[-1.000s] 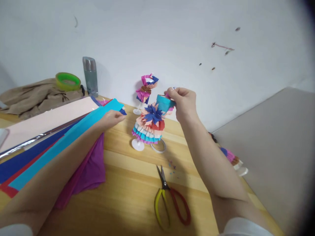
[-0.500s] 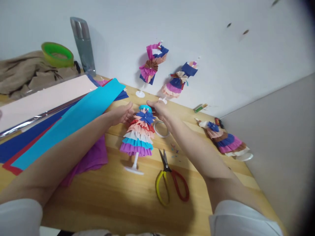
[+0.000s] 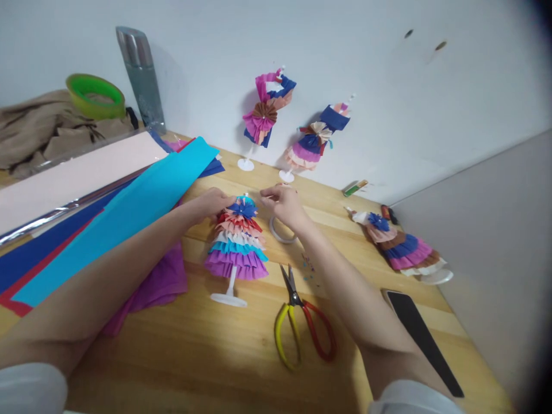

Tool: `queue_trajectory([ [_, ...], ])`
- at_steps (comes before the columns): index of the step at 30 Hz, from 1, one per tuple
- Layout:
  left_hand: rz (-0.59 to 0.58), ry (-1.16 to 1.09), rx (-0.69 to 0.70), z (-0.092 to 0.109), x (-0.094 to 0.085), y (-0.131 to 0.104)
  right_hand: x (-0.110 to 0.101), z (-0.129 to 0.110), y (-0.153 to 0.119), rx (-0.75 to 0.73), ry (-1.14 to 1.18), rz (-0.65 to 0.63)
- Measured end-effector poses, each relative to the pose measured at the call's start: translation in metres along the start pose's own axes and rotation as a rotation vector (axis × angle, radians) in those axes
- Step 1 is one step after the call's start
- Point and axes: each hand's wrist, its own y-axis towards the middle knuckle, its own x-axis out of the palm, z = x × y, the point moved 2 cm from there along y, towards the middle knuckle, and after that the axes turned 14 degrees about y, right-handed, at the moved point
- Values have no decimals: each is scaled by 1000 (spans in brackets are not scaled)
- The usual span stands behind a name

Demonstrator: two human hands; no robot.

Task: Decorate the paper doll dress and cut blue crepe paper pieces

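Note:
A miniature crepe-paper dress (image 3: 239,247) stands upright on a white stand (image 3: 230,294), with ruffled tiers in red, peach, white, turquoise and purple. A blue paper flower (image 3: 242,209) sits on its bodice. My left hand (image 3: 215,203) grips the dress near the top left, its fingertips partly hidden. To the right of the bodice, apart from it, my right hand (image 3: 282,206) has its fingers curled and the tips drawn together; whatever they may pinch is too small to make out. Beneath that hand lies a white tape roll (image 3: 281,239), partly covered. Scissors (image 3: 295,300) with yellow and red handles lie slightly spread nearby.
Coloured crepe-paper sheets (image 3: 129,201) cover the left side. Behind them are a grey bottle (image 3: 144,80) and a green tape roll (image 3: 95,96). Two dressed stands (image 3: 262,118) lean near the wall. Another dress (image 3: 401,247) and a phone (image 3: 422,339) lie at right.
My left hand has closed on the dress top. My right hand has drawn slightly away from it, fingers curled. The dress has shifted a little left, and the phone has come into view.

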Motion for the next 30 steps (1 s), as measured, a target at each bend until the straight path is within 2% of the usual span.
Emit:
queue_trajectory([
  [2,90,135,23,2,-14,-4,-4,-5,-27,-68,-28,3],
  [4,243,408,121,9,-32,-12,-3,-9,-54,-245,-160,-65],
  [5,261,480,140,12,-40,-17,-3,-9,-65,-308,-204,-102],
  [8,91,567,256,28,-51,-38,2,-7,-84,-421,-355,-172],
  [10,-26,620,274,39,-49,-53,4,-5,-85,-479,-433,-153],
  [11,-43,692,264,44,-46,-59,5,-4,-85,-502,-456,-132],
  [14,-19,874,260,54,-34,-75,5,-2,-81,-511,-453,-67],
  [19,-51,904,193,52,-14,-90,2,1,-79,-386,-312,-47],
  [25,92,866,229,46,-4,-99,10,-5,-83,-507,-388,-91],
  [30,130,859,288,40,1,-99,11,-1,-80,-449,-305,-54],
])
